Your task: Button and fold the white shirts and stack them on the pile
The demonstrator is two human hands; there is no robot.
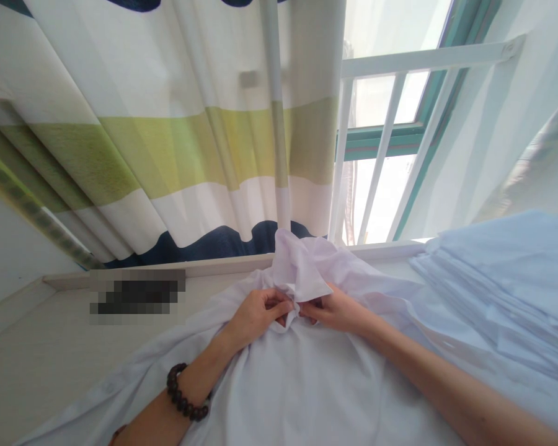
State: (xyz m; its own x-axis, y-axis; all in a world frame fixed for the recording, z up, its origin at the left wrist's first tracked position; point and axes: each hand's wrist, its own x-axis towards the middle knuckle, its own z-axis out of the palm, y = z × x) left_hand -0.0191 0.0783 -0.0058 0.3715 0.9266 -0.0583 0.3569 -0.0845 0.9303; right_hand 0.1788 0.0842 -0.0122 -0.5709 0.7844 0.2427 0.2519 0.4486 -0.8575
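Observation:
A white shirt (307, 378) lies spread over the pale surface, its collar (302, 263) raised near the far ledge. My left hand (263, 316) pinches the fabric just below the collar, thumb and fingers pressed together. From the right, my right hand (332, 310) grips the cloth at the same spot, its fingertips partly hidden under a collar flap. The two hands nearly meet at the middle of the shirt front. A dark beaded bracelet (183, 393) circles my left wrist.
A stack of folded pale-blue cloth (511, 291) sits at the right. At the left, a pixelated dark object (139, 294) lies near the ledge. Beyond are a striped curtain (190, 148), a white railing (385, 118) and a green-framed window.

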